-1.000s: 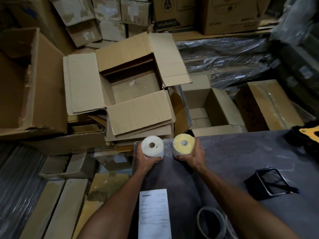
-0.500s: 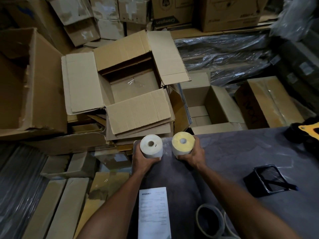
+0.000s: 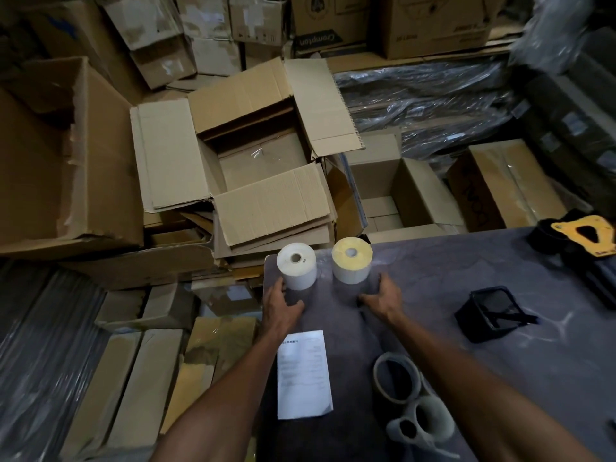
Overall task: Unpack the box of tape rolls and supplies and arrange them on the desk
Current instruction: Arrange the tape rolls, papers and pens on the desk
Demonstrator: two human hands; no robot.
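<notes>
Fingers: left hand spread, touching white roll; right hand loose, holding nothing, just clear of yellow-topped roll. Both rolls upright at desk far edge. Advice: withdraw straight back, avoid tipping.

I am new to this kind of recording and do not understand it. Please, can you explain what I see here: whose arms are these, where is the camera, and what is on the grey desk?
There is no machine here. A person wears a camera on the head, so you look down along their own two bare arms.

On the grey desk stand two rolls, upright: a white roll and a yellow-topped roll. The left hand touches the white roll's side with relaxed fingers. The right hand lies open near the yellow-topped roll and holds nothing.

Nearer lie a printed paper, tape rolls and a black mesh tray. Beyond the desk sits the opened cardboard box, with nothing visible inside.
</notes>
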